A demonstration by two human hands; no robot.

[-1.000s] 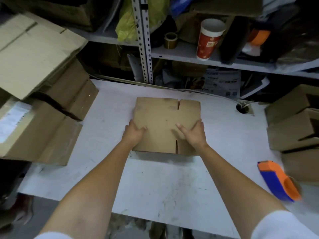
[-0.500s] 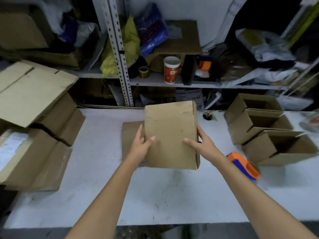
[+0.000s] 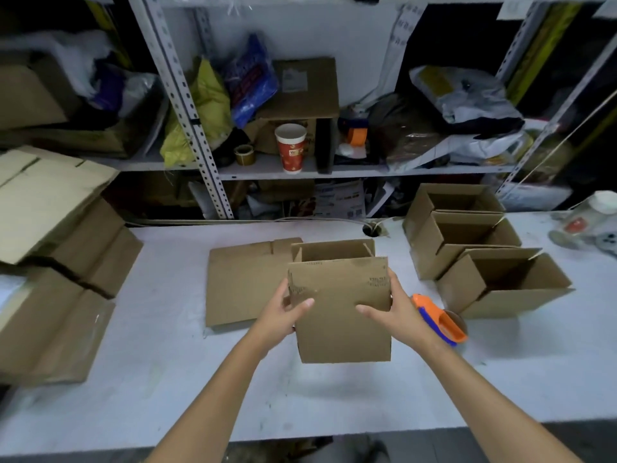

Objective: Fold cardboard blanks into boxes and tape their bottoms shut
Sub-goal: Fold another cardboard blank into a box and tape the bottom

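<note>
Above a white table (image 3: 167, 379), the left hand (image 3: 283, 315) and right hand (image 3: 397, 312) grip a cardboard blank (image 3: 340, 315) by its sides, partly opened, a tape dispenser (image 3: 440, 319) near the right hand.

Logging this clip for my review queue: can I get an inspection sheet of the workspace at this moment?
Surface: white table, scuffed.
Job's things: half-opened box held above the table; flat blank lying behind it; three open boxes at right; tape dispenser beside them.
Clutter: cardboard stacks at left; jar at far right.
Hands: left hand and right hand each grip a side of the box.
Cables: one cable along the table's back edge, toward a hole.
Surroundings: metal shelf with paper cup, tape roll, bags.
</note>
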